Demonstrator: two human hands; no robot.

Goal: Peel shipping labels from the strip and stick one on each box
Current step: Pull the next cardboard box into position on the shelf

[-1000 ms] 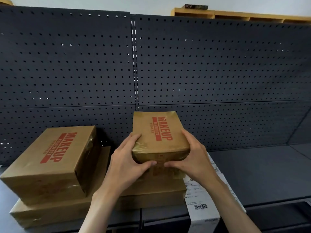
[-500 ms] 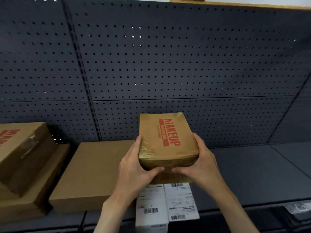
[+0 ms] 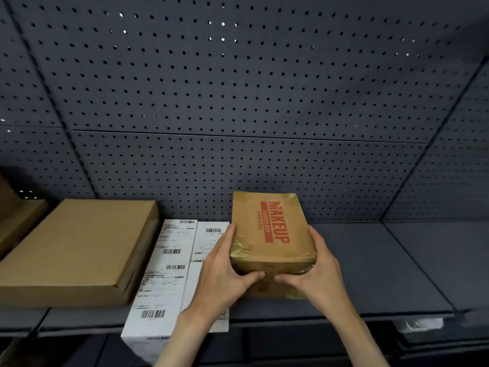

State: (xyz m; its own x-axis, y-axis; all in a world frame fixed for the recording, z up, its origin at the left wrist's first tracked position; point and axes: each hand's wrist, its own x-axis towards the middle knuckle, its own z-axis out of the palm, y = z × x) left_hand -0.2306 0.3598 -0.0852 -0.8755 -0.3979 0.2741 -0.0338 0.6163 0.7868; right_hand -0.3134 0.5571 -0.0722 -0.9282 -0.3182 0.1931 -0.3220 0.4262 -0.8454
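A small brown cardboard box [image 3: 270,231] printed MAKEUP in red is gripped on both sides, low over the dark shelf [image 3: 383,263]. My left hand [image 3: 225,268] clasps its left side and front edge; my right hand [image 3: 317,274] clasps its right side. Two white strips of shipping labels [image 3: 166,274] with barcodes lie flat on the shelf just left of the box, their near ends hanging over the shelf's front edge. A flat plain brown box [image 3: 76,247] lies left of the strips.
A dark pegboard wall [image 3: 238,102] stands behind the shelf. Part of another brown box [image 3: 16,218] shows at the far left edge. The shelf's front edge [image 3: 344,317] runs below my hands, and a small white tag [image 3: 420,324] sits on it at the right.
Both hands have carried the MAKEUP box rightward, off the stack of boxes and past the label strips, and lowered it toward the shelf. The view has turned right, so the stack has slid out at the left.
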